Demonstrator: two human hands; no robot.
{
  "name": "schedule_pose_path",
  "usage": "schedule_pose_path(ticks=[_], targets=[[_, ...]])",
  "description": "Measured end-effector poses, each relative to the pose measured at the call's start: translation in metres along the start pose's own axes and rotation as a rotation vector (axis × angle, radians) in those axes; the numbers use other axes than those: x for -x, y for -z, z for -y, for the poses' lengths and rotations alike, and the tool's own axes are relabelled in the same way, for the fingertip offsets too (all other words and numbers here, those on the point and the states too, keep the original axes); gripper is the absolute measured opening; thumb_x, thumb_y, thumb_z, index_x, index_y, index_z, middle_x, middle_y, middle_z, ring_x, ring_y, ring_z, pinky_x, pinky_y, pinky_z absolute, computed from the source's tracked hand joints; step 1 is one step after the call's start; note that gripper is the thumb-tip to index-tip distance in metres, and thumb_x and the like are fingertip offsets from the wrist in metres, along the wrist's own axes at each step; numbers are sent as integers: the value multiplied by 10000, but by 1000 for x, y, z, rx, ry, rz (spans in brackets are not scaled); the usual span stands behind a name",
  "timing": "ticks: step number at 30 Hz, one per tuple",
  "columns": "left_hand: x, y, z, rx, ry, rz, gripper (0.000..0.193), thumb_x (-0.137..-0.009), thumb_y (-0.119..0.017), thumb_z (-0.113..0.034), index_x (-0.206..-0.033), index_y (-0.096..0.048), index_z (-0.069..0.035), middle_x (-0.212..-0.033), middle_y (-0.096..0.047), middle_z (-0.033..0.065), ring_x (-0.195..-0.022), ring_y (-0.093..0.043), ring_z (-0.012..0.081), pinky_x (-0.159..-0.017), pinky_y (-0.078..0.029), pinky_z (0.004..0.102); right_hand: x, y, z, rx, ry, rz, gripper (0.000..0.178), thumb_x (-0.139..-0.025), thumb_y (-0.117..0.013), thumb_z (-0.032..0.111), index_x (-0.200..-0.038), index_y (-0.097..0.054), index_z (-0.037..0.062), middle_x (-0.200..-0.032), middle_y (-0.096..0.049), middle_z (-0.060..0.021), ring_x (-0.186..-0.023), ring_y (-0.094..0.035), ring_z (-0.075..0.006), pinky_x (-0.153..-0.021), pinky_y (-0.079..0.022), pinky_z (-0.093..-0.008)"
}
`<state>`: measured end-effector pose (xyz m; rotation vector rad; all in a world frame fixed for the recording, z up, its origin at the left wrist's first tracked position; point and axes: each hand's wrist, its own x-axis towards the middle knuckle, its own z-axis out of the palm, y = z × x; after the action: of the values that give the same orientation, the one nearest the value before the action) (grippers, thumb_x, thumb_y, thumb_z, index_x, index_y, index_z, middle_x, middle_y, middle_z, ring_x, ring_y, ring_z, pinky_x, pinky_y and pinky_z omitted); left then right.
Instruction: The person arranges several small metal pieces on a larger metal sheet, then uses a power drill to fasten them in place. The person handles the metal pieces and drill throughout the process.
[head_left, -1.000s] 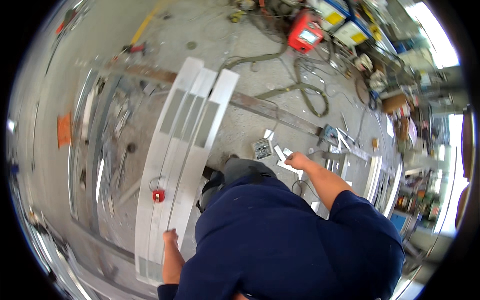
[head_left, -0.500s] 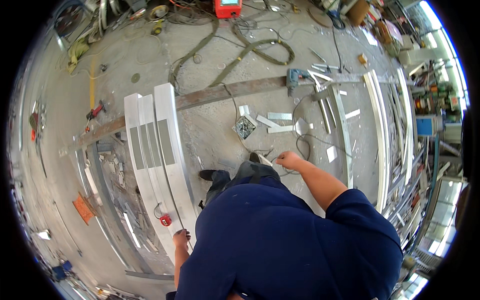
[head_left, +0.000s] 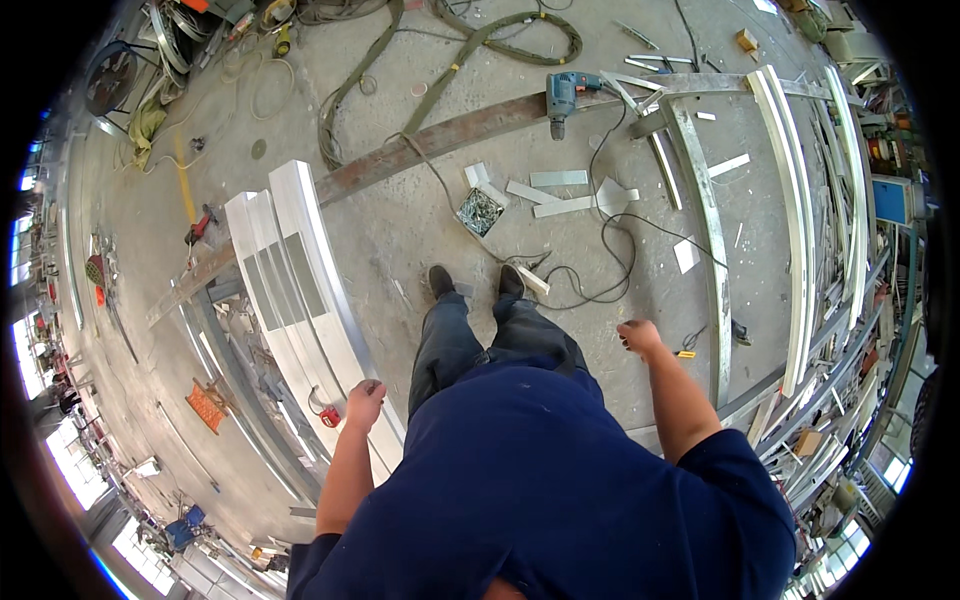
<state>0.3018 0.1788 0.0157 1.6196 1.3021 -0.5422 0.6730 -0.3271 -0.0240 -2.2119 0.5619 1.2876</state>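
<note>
My left hand (head_left: 367,402) is closed above the right edge of the pale aluminium profiles (head_left: 340,355). Its fingers are curled, and whether something is in them cannot be made out. A red tape measure (head_left: 330,416) with a dark loop lies on the profiles, just left of that hand and apart from it. Out to the right, my right hand (head_left: 638,338) hangs over the floor with its fingers curled in. What it holds, if anything, is too small to tell. Near it on the floor is a small yellow-handled tool (head_left: 686,354).
A blue-grey power drill (head_left: 566,98) rests on the long steel beam (head_left: 440,137). Ahead of my feet stand a square box of small metal pieces (head_left: 480,212) and several flat strips (head_left: 558,178). A black cable (head_left: 632,262) loops across the floor. White profiles (head_left: 785,200) lie at the right.
My left hand has lifted and moved forward along the profiles. My right hand has swung out to the right, away from my legs. My body has straightened, and both feet now show.
</note>
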Motion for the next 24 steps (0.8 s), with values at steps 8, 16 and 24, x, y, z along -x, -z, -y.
schedule_pose_path(ticks=[8, 16, 24], targets=[[-97, -17, -103, -521, -150, 243, 391, -839, -655, -326, -1048, -676, 3, -980, -692, 204, -934, -660, 358, -818, -512, 419, 23, -39, -24, -355, -21, 32, 322, -913, -634, 250, -1064, -666, -33, -876, -682, -83, -724, -630, -167, -647, -513, -310], [-286, -129, -161, -738, -224, 431, 485, -867, -631, -353, -1184, -630, 14, -1177, -638, 234, -1082, -617, 357, -921, -486, 431, 121, -103, -90, -269, -414, 107, 318, -919, -658, 254, -1060, -681, -30, -844, -687, -66, -736, -628, -135, -664, -505, -285], [-420, -285, -189, -942, -469, 438, 635, -831, -668, -261, -1379, -459, -19, -1478, -399, 146, -1355, -362, 335, -1109, -328, 441, 159, -147, -56, -499, -665, 121, 242, -935, -627, 166, -1033, -673, -50, -860, -691, -72, -721, -631, -145, -678, -506, -288]])
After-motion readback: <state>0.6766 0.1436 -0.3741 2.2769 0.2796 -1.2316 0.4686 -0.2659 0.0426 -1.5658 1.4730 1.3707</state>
